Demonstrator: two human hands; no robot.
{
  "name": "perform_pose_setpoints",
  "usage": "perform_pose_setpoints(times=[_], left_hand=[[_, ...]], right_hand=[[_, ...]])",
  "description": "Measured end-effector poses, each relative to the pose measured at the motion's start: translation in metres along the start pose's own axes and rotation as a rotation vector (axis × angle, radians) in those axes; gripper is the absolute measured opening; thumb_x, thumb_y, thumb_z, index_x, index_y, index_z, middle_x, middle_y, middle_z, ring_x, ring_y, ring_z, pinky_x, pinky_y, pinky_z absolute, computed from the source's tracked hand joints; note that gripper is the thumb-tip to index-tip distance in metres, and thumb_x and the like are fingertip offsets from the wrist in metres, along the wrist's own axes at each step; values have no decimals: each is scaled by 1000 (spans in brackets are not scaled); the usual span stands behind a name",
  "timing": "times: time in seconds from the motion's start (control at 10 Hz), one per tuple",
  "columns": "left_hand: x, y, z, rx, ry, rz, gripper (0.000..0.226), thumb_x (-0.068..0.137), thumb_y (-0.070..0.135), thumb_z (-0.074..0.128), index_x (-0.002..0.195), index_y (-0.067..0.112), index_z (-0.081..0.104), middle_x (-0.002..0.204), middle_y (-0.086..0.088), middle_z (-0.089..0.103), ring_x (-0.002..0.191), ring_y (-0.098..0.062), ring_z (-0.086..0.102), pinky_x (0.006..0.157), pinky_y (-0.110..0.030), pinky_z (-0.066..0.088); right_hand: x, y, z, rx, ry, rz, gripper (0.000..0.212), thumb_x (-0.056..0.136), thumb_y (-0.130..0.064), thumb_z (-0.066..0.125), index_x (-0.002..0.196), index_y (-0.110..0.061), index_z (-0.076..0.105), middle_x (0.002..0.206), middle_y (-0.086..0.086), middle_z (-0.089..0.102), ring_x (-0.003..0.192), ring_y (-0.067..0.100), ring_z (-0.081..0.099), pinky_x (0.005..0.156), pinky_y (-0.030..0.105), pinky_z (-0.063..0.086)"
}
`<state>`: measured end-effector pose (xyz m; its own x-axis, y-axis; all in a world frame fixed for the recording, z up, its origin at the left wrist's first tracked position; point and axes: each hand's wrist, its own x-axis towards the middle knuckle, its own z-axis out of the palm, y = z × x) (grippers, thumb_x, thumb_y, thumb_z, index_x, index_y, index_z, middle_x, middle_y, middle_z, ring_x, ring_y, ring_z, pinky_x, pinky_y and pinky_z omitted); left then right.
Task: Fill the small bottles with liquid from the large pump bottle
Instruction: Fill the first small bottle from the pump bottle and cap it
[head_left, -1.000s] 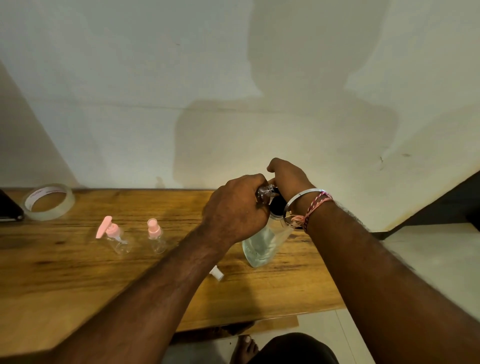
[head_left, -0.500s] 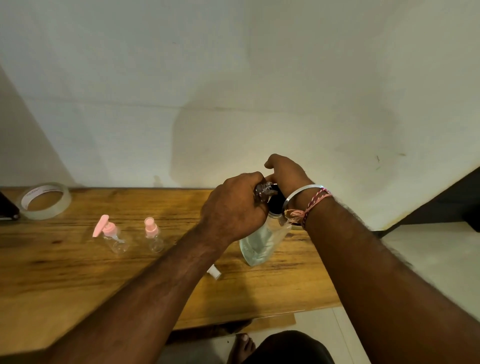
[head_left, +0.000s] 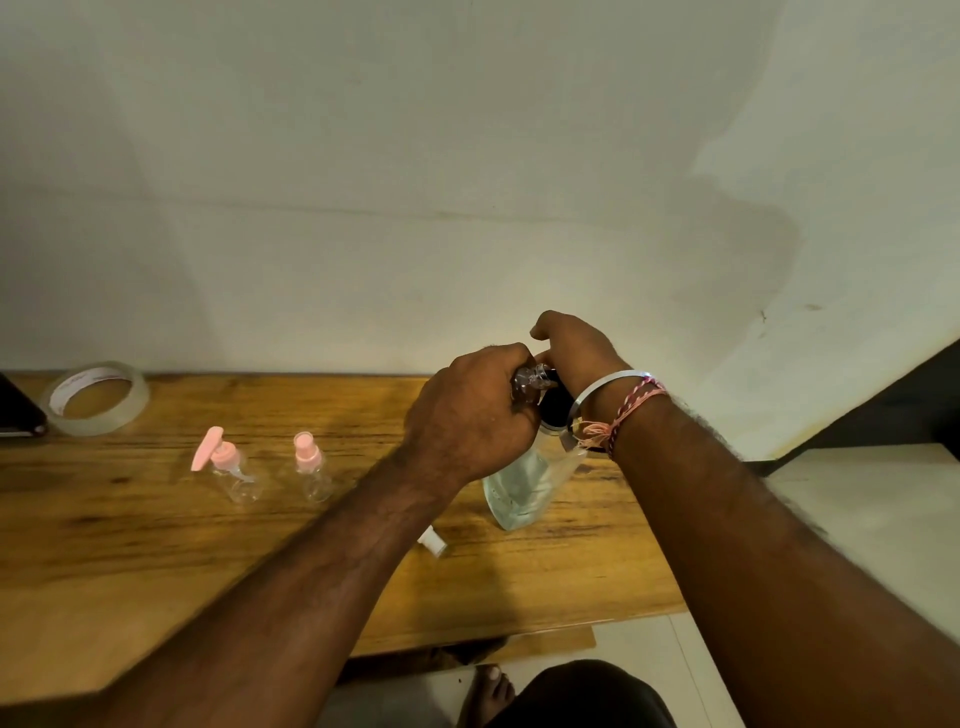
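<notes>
- At the right-centre of the brown wooden tabletop (head_left: 156, 545), I observed the large clear plastic pump bottle (head_left: 524, 480) standing tilted, its base on the wood and its dark collar leaning toward the right wrist.
- The bottle held pale liquid in its lower body.
- My view showed the left hand (head_left: 467, 415) curled around a small clear bottle (head_left: 530, 387), held at the top of the large bottle, just beside the pump head.
- The right hand (head_left: 571, 348) sat over the pump head with fingers curled down on it; the pump head itself was mostly hidden beneath that hand.
- I could not tell whether liquid was passing into the small bottle.
- The right wrist carried a silver metal bangle (head_left: 602, 389) and a pink-and-red braided thread band (head_left: 634, 410).
- Left of the hands, two further small clear bottles stood upright and apart: one with a pink pump top (head_left: 228, 467), one with a pink spray top (head_left: 310, 470).
- A small white cap (head_left: 432, 542) lay on the wood near the large bottle's base, partly behind the left forearm.
- A roll of clear adhesive tape (head_left: 96, 397) lay flat at the far left, close to the off-white wall (head_left: 467, 182), beside a dark flat object (head_left: 18, 410) cut off by the frame edge.
</notes>
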<state>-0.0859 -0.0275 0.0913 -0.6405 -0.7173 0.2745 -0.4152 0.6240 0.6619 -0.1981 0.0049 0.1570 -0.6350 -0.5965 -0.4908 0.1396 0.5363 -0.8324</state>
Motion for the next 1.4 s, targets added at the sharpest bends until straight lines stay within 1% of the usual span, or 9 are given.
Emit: perform_pose_setpoints(times=[0.1,0.2,0.3,0.5,0.8,1.1,1.2,1.3,1.4], left_hand=[[-1,-1,2,4,-10,2,14,90,32,74,99,28,63,78,16,55,71,-9,57,57,-27,41],[-1,0,1,9,-21,-5,15,90,33,72,91,32,56,76,16,54,68,-7,54,54,-26,33],[-2,-1,0,8,-15,0,15,91,33,71,90,33,56,77,15,55,69,-8,55,54,-27,34],[-1,2,-3,-22,-9,5,15,89,32,73,94,32,59,78,15,57,71,-9,57,56,-27,37],[-1,2,-5,-16,-15,-4,17,89,28,73,96,31,58,77,17,54,71,-8,55,56,-25,35],[1,-1,-2,14,-15,13,19,89,31,74,95,33,57,77,18,53,71,-7,55,57,-25,38],[1,-1,-1,20,-12,31,15,88,32,74,98,29,62,79,15,56,71,-7,56,57,-27,42],[0,-4,-1,45,-9,30,14,87,30,73,98,28,64,80,14,57,71,-8,56,57,-28,43],[0,-5,0,45,-10,33,15,87,30,73,98,28,63,79,14,57,72,-9,56,59,-29,46]], right_hand=[[1,3,-1,85,44,-36,18,94,-23,51,82,-12,56,92,14,60,77,27,55,74,37,48],[-1,4,-3,196,116,-82,30,105,-13,41,77,-24,42,117,19,55,100,21,44,105,47,46],[-2,4,-6,67,49,-162,13,106,-11,39,96,-15,46,140,28,53,103,21,41,110,48,42],[-2,-1,-4,-20,-9,-10,29,91,-31,53,85,-4,61,80,14,65,71,30,57,75,38,48],[0,-5,-6,-26,-53,34,36,92,-35,52,91,-2,64,79,14,64,68,27,55,70,33,46],[4,-1,-2,8,-9,-7,20,93,-23,51,86,-6,56,73,11,61,63,27,53,72,36,44],[8,3,-4,-142,10,-141,18,98,-17,47,81,-12,52,96,20,67,82,27,54,83,40,50],[12,7,-4,-247,30,-231,8,105,-10,38,101,-11,45,137,32,54,100,23,44,108,52,44],[13,8,-4,-243,18,-248,6,106,-12,38,105,-10,44,139,33,53,101,24,44,108,53,43]])
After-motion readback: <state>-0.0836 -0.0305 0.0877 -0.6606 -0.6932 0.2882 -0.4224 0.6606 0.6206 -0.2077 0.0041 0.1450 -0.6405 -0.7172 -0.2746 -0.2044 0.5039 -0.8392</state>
